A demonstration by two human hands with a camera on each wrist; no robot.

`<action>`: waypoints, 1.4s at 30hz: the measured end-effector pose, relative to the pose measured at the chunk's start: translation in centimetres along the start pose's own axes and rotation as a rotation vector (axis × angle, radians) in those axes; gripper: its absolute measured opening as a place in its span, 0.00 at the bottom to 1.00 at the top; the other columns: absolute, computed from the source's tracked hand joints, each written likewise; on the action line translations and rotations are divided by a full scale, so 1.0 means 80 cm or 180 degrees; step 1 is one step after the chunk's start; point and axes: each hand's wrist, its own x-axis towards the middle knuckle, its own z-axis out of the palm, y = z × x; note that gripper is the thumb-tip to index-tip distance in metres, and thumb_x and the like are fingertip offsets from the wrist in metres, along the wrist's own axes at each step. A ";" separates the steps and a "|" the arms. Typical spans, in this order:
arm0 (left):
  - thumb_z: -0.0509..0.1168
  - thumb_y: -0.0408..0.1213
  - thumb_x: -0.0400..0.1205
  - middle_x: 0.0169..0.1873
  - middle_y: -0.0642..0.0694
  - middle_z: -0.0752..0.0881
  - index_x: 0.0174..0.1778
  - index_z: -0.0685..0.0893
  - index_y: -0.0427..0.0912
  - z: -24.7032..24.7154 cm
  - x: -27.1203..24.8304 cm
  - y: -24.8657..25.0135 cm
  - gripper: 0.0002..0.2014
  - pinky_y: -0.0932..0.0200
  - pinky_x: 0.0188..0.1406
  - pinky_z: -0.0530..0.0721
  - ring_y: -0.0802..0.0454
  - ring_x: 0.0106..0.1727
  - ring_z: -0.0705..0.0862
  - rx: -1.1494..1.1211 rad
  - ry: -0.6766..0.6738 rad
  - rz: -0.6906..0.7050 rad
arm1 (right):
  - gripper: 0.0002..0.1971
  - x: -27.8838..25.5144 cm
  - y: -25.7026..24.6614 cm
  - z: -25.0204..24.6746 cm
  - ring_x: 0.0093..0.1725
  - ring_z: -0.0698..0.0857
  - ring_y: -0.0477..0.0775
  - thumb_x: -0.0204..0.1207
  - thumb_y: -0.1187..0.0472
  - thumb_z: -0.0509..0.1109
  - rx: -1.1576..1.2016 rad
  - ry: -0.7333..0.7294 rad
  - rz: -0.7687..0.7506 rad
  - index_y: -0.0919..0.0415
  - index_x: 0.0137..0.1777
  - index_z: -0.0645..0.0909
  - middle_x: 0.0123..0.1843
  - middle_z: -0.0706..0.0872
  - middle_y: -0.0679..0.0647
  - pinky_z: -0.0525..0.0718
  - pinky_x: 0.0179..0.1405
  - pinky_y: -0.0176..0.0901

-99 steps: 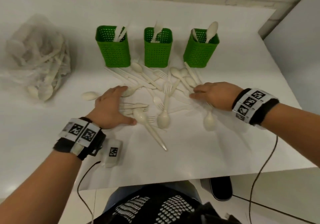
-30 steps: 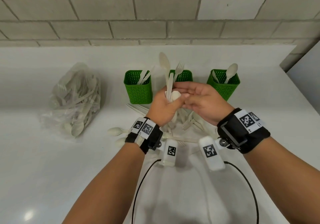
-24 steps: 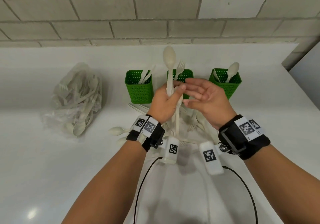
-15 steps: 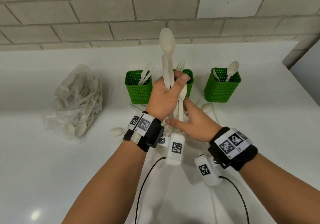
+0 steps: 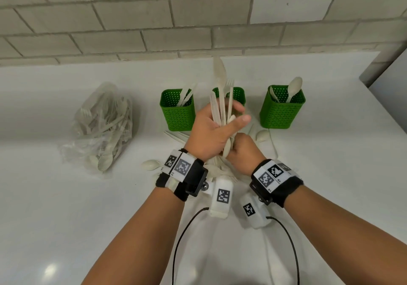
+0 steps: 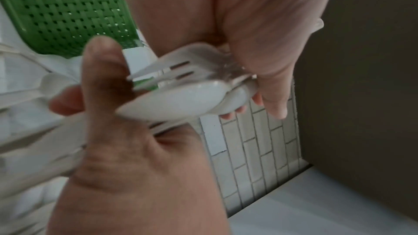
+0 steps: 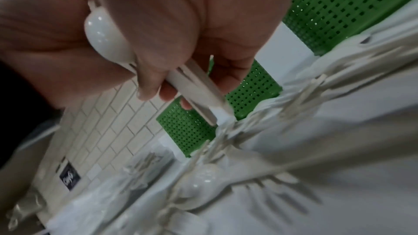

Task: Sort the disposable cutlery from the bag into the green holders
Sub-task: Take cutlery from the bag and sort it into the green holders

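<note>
My left hand (image 5: 228, 117) holds an upright bundle of cream plastic cutlery (image 5: 221, 80) in front of the middle green holder (image 5: 240, 95), thumb stretched across it. A spoon and a knife stick out above the fist. Just below, my right hand (image 5: 239, 152) curls round the bundle's lower ends. In the left wrist view a fork (image 6: 181, 67) and a spoon (image 6: 181, 103) lie between both hands. The right wrist view shows a spoon bowl (image 7: 106, 42) and flat handles (image 7: 199, 92) in the fingers. The left holder (image 5: 177, 117) holds knives, the right holder (image 5: 282, 115) spoons.
A clear bag (image 5: 103, 126) of more cutlery lies at the left on the white table (image 5: 66, 218). Loose spoons (image 5: 150, 164) and other pieces are scattered under and around my hands, one spoon (image 5: 263, 135) near the right holder. A brick wall stands behind the holders.
Both hands came up off the table with gathered cutlery. The right hand has dropped from beside the left to under it and closed on the bundle's lower ends.
</note>
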 end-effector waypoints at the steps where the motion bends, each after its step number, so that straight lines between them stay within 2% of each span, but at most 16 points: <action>1: 0.76 0.28 0.76 0.42 0.41 0.87 0.48 0.85 0.34 0.002 -0.004 -0.007 0.08 0.58 0.49 0.86 0.50 0.44 0.87 -0.0006 0.0013 -0.0065 | 0.11 0.002 0.004 0.005 0.48 0.87 0.56 0.76 0.58 0.68 -0.0241 -0.0058 0.0022 0.62 0.55 0.84 0.48 0.89 0.58 0.86 0.49 0.53; 5: 0.79 0.36 0.70 0.41 0.43 0.89 0.48 0.86 0.37 0.010 -0.020 -0.034 0.14 0.56 0.51 0.86 0.50 0.44 0.88 0.0116 0.0102 -0.0275 | 0.16 0.012 0.012 0.025 0.64 0.80 0.52 0.84 0.59 0.62 -0.0354 -0.0154 0.0431 0.59 0.70 0.76 0.62 0.80 0.52 0.75 0.65 0.43; 7: 0.81 0.34 0.68 0.42 0.41 0.90 0.49 0.86 0.37 0.008 -0.022 -0.041 0.17 0.54 0.53 0.87 0.49 0.45 0.89 0.0106 0.0059 -0.0336 | 0.15 -0.004 0.029 0.002 0.61 0.80 0.52 0.81 0.69 0.67 -0.0111 -0.0367 0.0676 0.70 0.66 0.77 0.57 0.82 0.58 0.74 0.61 0.29; 8: 0.81 0.32 0.69 0.42 0.39 0.90 0.50 0.85 0.35 0.007 -0.022 -0.044 0.17 0.53 0.54 0.87 0.48 0.45 0.89 0.0125 0.0058 -0.0357 | 0.16 0.000 0.027 -0.005 0.55 0.82 0.48 0.75 0.76 0.71 -0.0959 -0.0258 0.1032 0.74 0.62 0.78 0.54 0.86 0.59 0.74 0.59 0.22; 9: 0.81 0.30 0.70 0.42 0.39 0.90 0.49 0.85 0.34 0.005 -0.022 -0.047 0.15 0.54 0.55 0.87 0.48 0.46 0.90 0.0182 0.0080 -0.0372 | 0.20 -0.002 0.020 -0.003 0.52 0.81 0.36 0.71 0.78 0.74 -0.0882 -0.0158 0.1038 0.70 0.63 0.81 0.54 0.89 0.53 0.72 0.58 0.15; 10: 0.79 0.29 0.72 0.42 0.39 0.91 0.49 0.85 0.35 0.003 -0.023 -0.051 0.13 0.54 0.55 0.86 0.49 0.46 0.90 0.0239 0.0110 -0.0379 | 0.28 -0.009 0.026 -0.006 0.49 0.80 0.28 0.69 0.76 0.75 -0.0163 -0.0606 0.0734 0.56 0.68 0.80 0.57 0.88 0.43 0.71 0.57 0.14; 12: 0.77 0.29 0.74 0.42 0.40 0.91 0.48 0.85 0.37 -0.002 -0.024 -0.057 0.10 0.55 0.54 0.86 0.48 0.48 0.90 0.0240 0.0177 -0.0397 | 0.40 -0.003 0.000 -0.015 0.55 0.81 0.34 0.67 0.72 0.75 -0.0122 -0.0912 0.0094 0.40 0.76 0.68 0.64 0.82 0.48 0.80 0.59 0.29; 15: 0.74 0.26 0.76 0.45 0.38 0.91 0.50 0.83 0.39 -0.009 -0.025 -0.064 0.10 0.58 0.52 0.86 0.50 0.50 0.90 0.0073 0.0203 -0.0482 | 0.29 -0.008 -0.018 -0.044 0.48 0.84 0.52 0.65 0.73 0.75 0.0286 -0.1476 0.0324 0.53 0.64 0.73 0.53 0.80 0.56 0.87 0.50 0.52; 19: 0.71 0.28 0.80 0.49 0.38 0.91 0.53 0.84 0.32 -0.005 -0.027 -0.068 0.08 0.59 0.54 0.85 0.51 0.54 0.90 0.0121 0.0084 -0.0549 | 0.13 -0.015 -0.020 -0.030 0.32 0.86 0.53 0.72 0.67 0.72 0.0121 -0.0893 0.0109 0.54 0.54 0.81 0.38 0.85 0.55 0.87 0.31 0.49; 23: 0.72 0.34 0.80 0.52 0.42 0.91 0.52 0.87 0.36 -0.006 -0.022 -0.067 0.07 0.51 0.60 0.85 0.48 0.57 0.89 0.0200 0.0064 -0.0461 | 0.09 -0.015 -0.018 -0.021 0.36 0.86 0.53 0.72 0.64 0.70 -0.0195 -0.0044 -0.0179 0.63 0.51 0.85 0.38 0.88 0.55 0.86 0.38 0.50; 28: 0.65 0.35 0.86 0.42 0.46 0.92 0.48 0.90 0.38 -0.003 -0.033 -0.082 0.09 0.59 0.51 0.84 0.57 0.46 0.90 0.0425 0.0209 -0.1007 | 0.19 -0.020 -0.005 -0.042 0.36 0.82 0.46 0.69 0.63 0.79 -0.0755 -0.0741 0.0077 0.59 0.60 0.83 0.43 0.86 0.51 0.79 0.38 0.33; 30: 0.61 0.34 0.88 0.36 0.46 0.90 0.46 0.87 0.37 -0.011 -0.031 -0.066 0.10 0.65 0.46 0.84 0.58 0.40 0.89 0.0310 0.0493 -0.0937 | 0.20 -0.018 0.005 -0.078 0.34 0.79 0.39 0.69 0.68 0.78 -0.0857 -0.0586 0.0289 0.59 0.62 0.83 0.44 0.84 0.50 0.75 0.35 0.27; 32: 0.61 0.35 0.88 0.29 0.48 0.86 0.44 0.86 0.39 -0.032 -0.028 -0.051 0.10 0.63 0.45 0.85 0.54 0.35 0.86 0.0203 0.0829 -0.0881 | 0.21 -0.019 0.021 -0.121 0.39 0.81 0.44 0.71 0.67 0.76 -0.1428 -0.0486 0.0615 0.59 0.64 0.82 0.51 0.84 0.52 0.77 0.40 0.31; 34: 0.62 0.36 0.87 0.23 0.52 0.80 0.43 0.86 0.42 -0.052 -0.031 -0.044 0.09 0.51 0.47 0.86 0.52 0.31 0.82 0.0077 0.1010 -0.0900 | 0.21 -0.022 0.040 -0.150 0.51 0.82 0.55 0.74 0.53 0.76 -0.2193 -0.0622 0.1116 0.61 0.64 0.80 0.57 0.84 0.57 0.78 0.49 0.42; 37: 0.65 0.34 0.86 0.18 0.53 0.76 0.45 0.84 0.41 -0.059 -0.045 -0.047 0.05 0.44 0.45 0.84 0.54 0.24 0.77 -0.0259 0.1039 -0.1089 | 0.33 -0.023 0.059 -0.146 0.50 0.81 0.58 0.71 0.30 0.67 -0.2430 -0.0731 0.1677 0.63 0.55 0.77 0.51 0.81 0.59 0.78 0.46 0.45; 42: 0.62 0.33 0.87 0.22 0.50 0.78 0.45 0.86 0.40 -0.028 -0.061 -0.048 0.09 0.45 0.45 0.82 0.51 0.27 0.79 -0.0291 0.0680 -0.1355 | 0.18 -0.025 0.053 -0.111 0.38 0.85 0.60 0.76 0.50 0.71 -0.2108 -0.0482 0.1644 0.68 0.43 0.81 0.37 0.82 0.59 0.80 0.34 0.42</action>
